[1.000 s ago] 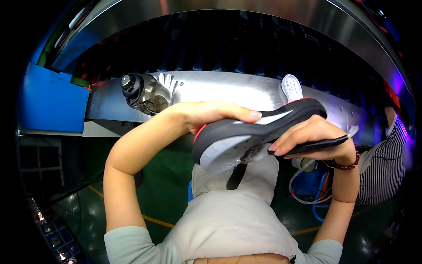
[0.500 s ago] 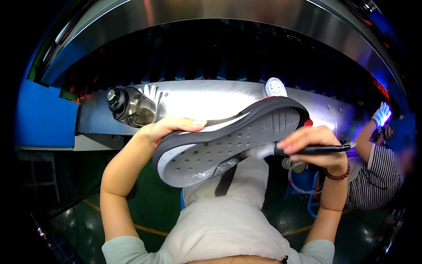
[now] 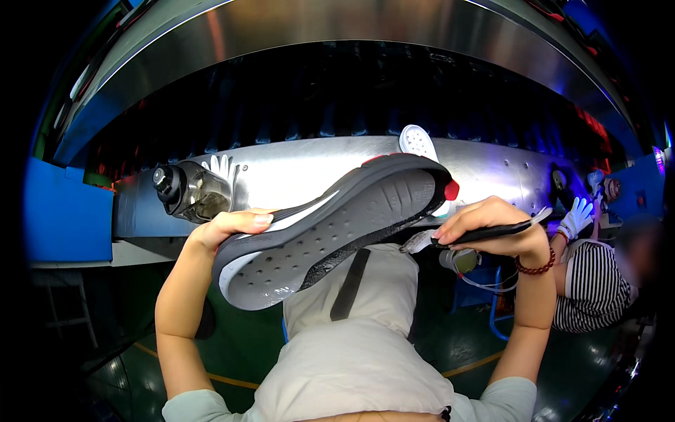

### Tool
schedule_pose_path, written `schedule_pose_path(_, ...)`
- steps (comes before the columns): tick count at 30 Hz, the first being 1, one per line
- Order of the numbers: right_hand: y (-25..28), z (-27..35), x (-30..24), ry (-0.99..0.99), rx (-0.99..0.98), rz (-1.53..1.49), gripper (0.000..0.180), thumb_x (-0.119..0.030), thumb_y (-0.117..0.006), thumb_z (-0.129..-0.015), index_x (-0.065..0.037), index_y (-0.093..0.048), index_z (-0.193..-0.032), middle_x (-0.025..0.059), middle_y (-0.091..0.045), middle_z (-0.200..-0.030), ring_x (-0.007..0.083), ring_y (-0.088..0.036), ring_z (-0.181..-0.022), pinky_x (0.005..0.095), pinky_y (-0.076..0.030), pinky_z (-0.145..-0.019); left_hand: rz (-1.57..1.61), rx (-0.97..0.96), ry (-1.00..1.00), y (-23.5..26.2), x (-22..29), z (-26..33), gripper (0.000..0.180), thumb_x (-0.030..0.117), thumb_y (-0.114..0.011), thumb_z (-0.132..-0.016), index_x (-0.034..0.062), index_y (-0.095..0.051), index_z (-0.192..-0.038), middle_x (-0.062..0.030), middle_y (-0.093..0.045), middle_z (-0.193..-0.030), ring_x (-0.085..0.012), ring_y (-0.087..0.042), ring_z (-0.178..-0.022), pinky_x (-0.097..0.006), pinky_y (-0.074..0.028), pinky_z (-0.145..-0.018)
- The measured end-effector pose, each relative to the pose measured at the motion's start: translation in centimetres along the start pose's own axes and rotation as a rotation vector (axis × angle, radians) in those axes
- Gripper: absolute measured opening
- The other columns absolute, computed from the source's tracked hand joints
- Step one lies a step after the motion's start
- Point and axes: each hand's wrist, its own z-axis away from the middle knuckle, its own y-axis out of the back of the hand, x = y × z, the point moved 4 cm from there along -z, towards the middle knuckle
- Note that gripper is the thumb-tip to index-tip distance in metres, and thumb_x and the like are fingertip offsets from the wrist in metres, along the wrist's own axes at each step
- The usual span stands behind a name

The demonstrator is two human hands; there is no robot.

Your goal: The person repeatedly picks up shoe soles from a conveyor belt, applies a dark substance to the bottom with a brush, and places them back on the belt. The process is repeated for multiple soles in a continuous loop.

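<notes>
A large shoe sole (image 3: 330,235), grey inside with a black rim, white side accents and red patches, is tilted in front of me. My left hand (image 3: 228,228) is closed on its left end, thumb on the upper side and the other fingers mostly hidden. A wet shine runs along the inner lower edge and the left end. In my right hand (image 3: 492,221) is a brush (image 3: 485,234) with a dark handle, pinched between thumb and fingers. Its pale bristles point left, just below the sole's right part, and look apart from it.
Behind the sole runs a metal ledge (image 3: 309,158) with a dark bottle (image 3: 193,191), a white glove (image 3: 221,166) and a small white perforated piece (image 3: 418,142). Low at right is a round container (image 3: 460,259) beside a pale tube. A co-worker's gloved hand (image 3: 578,216) is at far right.
The sole has shifted left and slightly down in the picture with my left hand. The brush, earlier over the sole's lower edge, now sits off that edge in my right hand.
</notes>
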Motion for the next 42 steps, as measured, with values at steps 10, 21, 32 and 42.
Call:
schedule_pose_path(10,0.0,-0.5,0.0,-0.302,0.269,-0.395,0.02,0.0,-0.065,-0.072,0.0,-0.063,-0.092,0.008,-0.064,-0.085,0.0073,-0.056,-0.058,0.0171,-0.047,-0.053,0.013,0.231,-0.071,-0.4,0.1,-0.5,0.049,0.023,-0.058,-0.075,-0.0026,-0.049,-0.115,-0.0161,-0.056,-0.107,-0.0207,-0.057,-0.093,-0.028,-0.043,-0.084)
schedule_pose_path(21,-3.3,-1.9,7.4,-0.137,1.274,0.001,0.017,-0.002,-0.06,-0.075,0.002,-0.06,-0.092,0.0082,-0.061,-0.079,0.0116,-0.057,-0.067,0.021,-0.046,-0.061,0.555,-0.029,-0.137,-1.9,-4.7,-7.9,0.041,0.027,-0.053,-0.08,-0.0018,-0.053,-0.109,-0.0157,-0.058,-0.103,-0.0246,-0.058,-0.092,-0.035,-0.045,-0.083)
schedule_pose_path(32,-5.8,3.8,7.0,0.364,1.018,-1.24,0.019,-0.01,-0.052,-0.082,0.003,-0.052,-0.097,0.0243,-0.057,-0.099,0.0094,-0.041,-0.041,0.0209,-0.034,-0.043,0.351,0.088,-0.587,0.1,-0.2,0.7,0.039,0.024,-0.045,-0.084,-0.0011,-0.047,-0.114,-0.0146,-0.053,-0.112,-0.025,-0.054,-0.099,-0.038,-0.044,-0.087)
schedule_pose_path(42,-7.2,2.0,8.8,0.11,1.061,-1.341,0.014,-0.007,-0.048,-0.084,0.002,-0.053,-0.093,0.0191,-0.06,-0.093,0.0102,-0.044,-0.046,0.0218,-0.036,-0.045,0.653,0.232,-1.428,2.8,28.8,0.9,0.04,0.023,-0.041,-0.087,-0.0007,-0.038,-0.119,-0.0138,-0.045,-0.122,-0.0263,-0.045,-0.111,-0.04,-0.04,-0.091)
